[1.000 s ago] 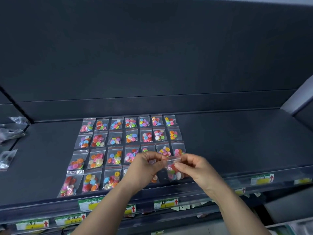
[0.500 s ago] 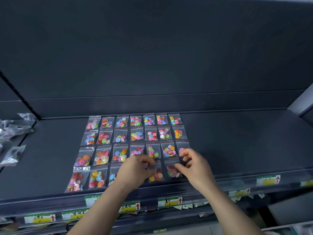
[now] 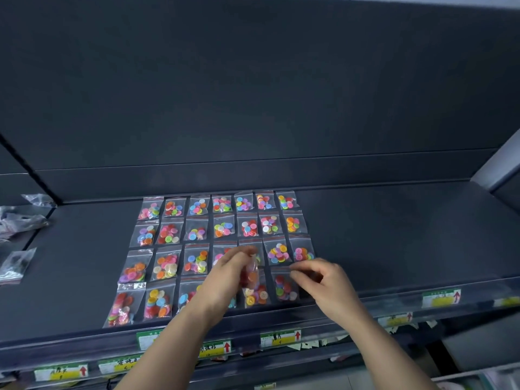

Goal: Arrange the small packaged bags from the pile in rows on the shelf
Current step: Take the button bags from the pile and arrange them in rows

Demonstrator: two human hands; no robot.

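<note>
Risen since the earlier frame, your left hand (image 3: 230, 280) pinches a spare bag (image 3: 251, 273) above the front row (image 3: 157, 302) on the shelf (image 3: 394, 235). Your right hand (image 3: 326, 285) curls at the top edge of the sixth bag (image 3: 284, 288); whether it grips cannot be told. Next, likely: seat the spare squarely in seventh place.

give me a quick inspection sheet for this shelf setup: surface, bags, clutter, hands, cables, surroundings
surface: dark flat shelf with a clear front rail.
job's things: button bags laid flat in a grid of four rows; loose pile at the far left.
clutter: nothing seen.
grippers: left hand pinches a blurred bag above the front row; right hand has curled fingers at the top edge of a front-row bag, and whether they grip it is unclear.
cables: nothing seen.
surroundings: dark back panel; price labels on the rails below.
</note>
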